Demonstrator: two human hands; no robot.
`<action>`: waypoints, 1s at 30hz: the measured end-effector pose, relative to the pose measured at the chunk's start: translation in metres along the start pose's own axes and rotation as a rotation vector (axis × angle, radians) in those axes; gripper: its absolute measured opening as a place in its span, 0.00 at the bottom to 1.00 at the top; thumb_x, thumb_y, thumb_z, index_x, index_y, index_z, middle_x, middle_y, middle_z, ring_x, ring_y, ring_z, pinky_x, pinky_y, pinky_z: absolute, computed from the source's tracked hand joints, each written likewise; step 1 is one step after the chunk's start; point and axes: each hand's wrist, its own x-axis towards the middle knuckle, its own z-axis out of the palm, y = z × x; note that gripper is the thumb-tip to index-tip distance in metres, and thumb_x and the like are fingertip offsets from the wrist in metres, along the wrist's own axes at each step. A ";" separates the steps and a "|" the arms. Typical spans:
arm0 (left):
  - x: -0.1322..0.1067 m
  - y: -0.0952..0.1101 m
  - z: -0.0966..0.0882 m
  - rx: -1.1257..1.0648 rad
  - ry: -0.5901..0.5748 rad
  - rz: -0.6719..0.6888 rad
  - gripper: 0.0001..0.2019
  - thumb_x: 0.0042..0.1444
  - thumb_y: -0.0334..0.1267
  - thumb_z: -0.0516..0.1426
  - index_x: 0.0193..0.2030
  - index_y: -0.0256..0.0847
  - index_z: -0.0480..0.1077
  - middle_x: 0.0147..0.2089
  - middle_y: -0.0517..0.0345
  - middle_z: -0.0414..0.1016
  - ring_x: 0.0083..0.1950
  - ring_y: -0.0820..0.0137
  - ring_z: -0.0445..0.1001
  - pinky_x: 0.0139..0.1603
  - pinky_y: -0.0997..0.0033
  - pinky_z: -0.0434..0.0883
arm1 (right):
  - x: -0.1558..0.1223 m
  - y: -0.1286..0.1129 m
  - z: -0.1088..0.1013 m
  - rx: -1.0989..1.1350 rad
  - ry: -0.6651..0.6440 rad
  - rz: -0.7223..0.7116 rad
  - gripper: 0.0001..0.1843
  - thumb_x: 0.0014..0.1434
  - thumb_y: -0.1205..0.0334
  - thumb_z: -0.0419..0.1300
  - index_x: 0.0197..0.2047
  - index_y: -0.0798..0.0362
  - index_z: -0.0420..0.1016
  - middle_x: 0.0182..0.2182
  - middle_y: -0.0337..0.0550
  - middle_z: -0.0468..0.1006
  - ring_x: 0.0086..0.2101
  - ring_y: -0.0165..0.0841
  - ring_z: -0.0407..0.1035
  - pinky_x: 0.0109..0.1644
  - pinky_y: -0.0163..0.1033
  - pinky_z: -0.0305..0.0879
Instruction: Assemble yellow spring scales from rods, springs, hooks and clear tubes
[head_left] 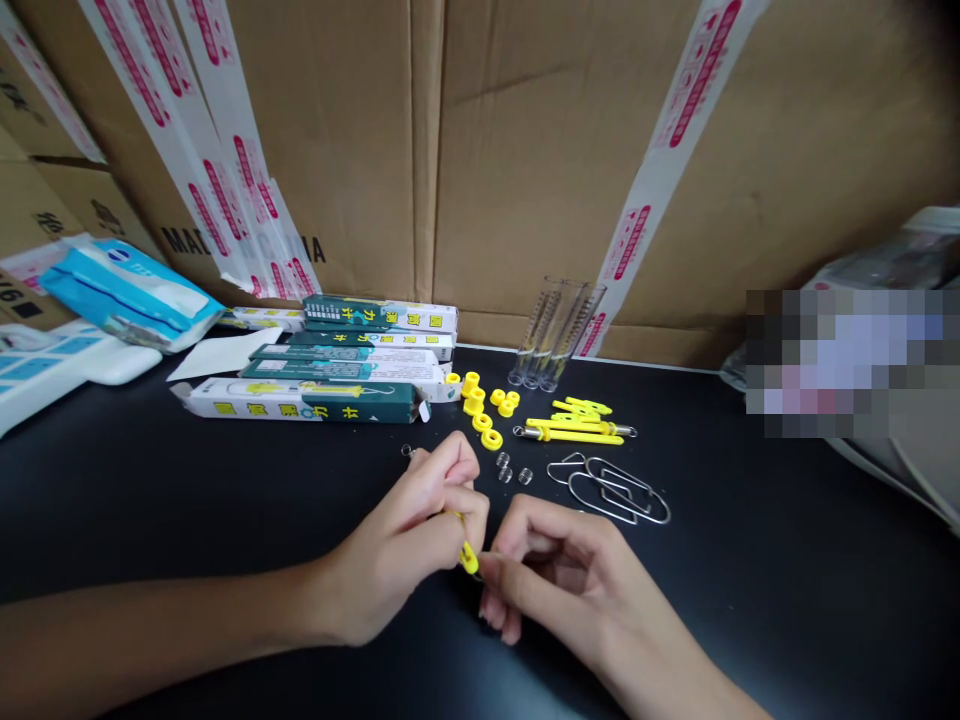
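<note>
Left hand (401,540) gripping a yellow plastic piece (469,558), right hand (559,590) pinching its end

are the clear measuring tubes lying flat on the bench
No, the three clear graduated tubes stand on end, leaning together, on the black bench top behind the yellow plastic parts.

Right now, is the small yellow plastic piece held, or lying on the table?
Held: the left hand pinches the yellow piece, near the right hand.

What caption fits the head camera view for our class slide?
Left hand and right hand hold a small yellow plastic part over a black benchtop.
</note>
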 end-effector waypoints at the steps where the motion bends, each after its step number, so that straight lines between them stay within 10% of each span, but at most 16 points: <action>1: 0.000 0.000 0.000 -0.002 0.001 -0.003 0.10 0.52 0.33 0.51 0.33 0.45 0.49 0.26 0.69 0.53 0.28 0.72 0.44 0.30 0.67 0.46 | 0.000 0.000 0.000 -0.003 0.005 0.000 0.16 0.61 0.54 0.66 0.27 0.53 0.69 0.23 0.39 0.78 0.23 0.27 0.71 0.31 0.33 0.71; 19: -0.004 0.004 0.003 0.061 0.048 -0.011 0.07 0.54 0.38 0.50 0.31 0.44 0.52 0.29 0.64 0.54 0.29 0.71 0.48 0.30 0.69 0.54 | -0.004 0.000 0.007 -0.067 0.073 -0.038 0.16 0.63 0.48 0.62 0.32 0.51 0.69 0.28 0.40 0.78 0.29 0.32 0.74 0.33 0.35 0.75; 30: -0.004 0.005 0.006 0.038 0.043 -0.010 0.07 0.50 0.35 0.50 0.30 0.44 0.52 0.29 0.63 0.57 0.31 0.69 0.49 0.32 0.66 0.51 | -0.002 -0.003 0.011 -0.299 0.037 -0.069 0.08 0.60 0.61 0.53 0.29 0.51 0.66 0.27 0.39 0.74 0.22 0.29 0.71 0.25 0.33 0.69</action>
